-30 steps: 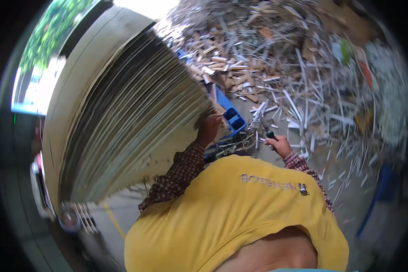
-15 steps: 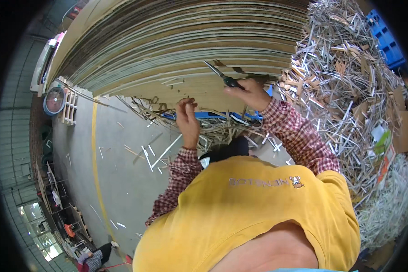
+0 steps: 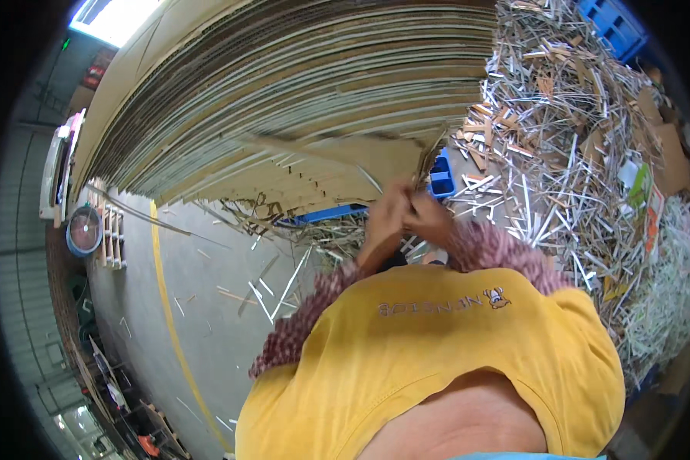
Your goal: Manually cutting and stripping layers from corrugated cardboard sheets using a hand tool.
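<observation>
At mid-frame, with both hands' fingers (image 3: pixel 395 198) partly curled, close together; held item too blurred to discern; best to brace the cardboard (image 3: pixel 307 84) before pulling.

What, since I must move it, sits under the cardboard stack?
Under the cardboard stack, part of a blue plastic base shows, loose scrap strips beside it. The stack hides what lies farther in; left hand and right hand block more.
</observation>
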The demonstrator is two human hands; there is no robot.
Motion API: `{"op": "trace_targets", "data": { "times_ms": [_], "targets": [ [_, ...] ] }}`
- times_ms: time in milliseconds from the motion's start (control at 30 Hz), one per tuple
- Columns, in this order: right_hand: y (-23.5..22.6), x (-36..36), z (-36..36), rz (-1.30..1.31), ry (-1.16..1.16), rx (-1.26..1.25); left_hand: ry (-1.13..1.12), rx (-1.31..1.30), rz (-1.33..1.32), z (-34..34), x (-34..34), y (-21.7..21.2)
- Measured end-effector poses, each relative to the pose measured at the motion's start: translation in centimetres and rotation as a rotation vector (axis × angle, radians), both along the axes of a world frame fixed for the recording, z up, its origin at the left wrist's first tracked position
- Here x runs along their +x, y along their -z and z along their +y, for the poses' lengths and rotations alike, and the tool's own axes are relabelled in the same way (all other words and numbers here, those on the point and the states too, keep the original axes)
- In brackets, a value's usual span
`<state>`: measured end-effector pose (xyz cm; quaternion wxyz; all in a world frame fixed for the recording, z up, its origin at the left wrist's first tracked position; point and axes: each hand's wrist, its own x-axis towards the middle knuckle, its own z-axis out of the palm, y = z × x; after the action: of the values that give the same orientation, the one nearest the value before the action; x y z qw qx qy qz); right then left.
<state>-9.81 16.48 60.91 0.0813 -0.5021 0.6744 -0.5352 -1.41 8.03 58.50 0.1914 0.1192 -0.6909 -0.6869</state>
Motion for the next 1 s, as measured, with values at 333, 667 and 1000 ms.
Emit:
{"op": "trace_targets", "data": {
  "times_ms": [333,667,1000],
  "targets": [
    [-0.6,-3.2,-3.2,-0.294,-0.173,0.310,-0.194,-0.009,0.086,-11.2,4.3,-1.6],
    [-2.6,-1.0,-9.2,-0.306,0.150,0.190,-0.052,-0.331,0.052,-9.5,1.8,-7.9],
    [9.0,1.5,10.5,-0.171,0.530,0.564,-0.881,-1.069,0.575,-22.3,6.7,-21.8]
  ]
}}
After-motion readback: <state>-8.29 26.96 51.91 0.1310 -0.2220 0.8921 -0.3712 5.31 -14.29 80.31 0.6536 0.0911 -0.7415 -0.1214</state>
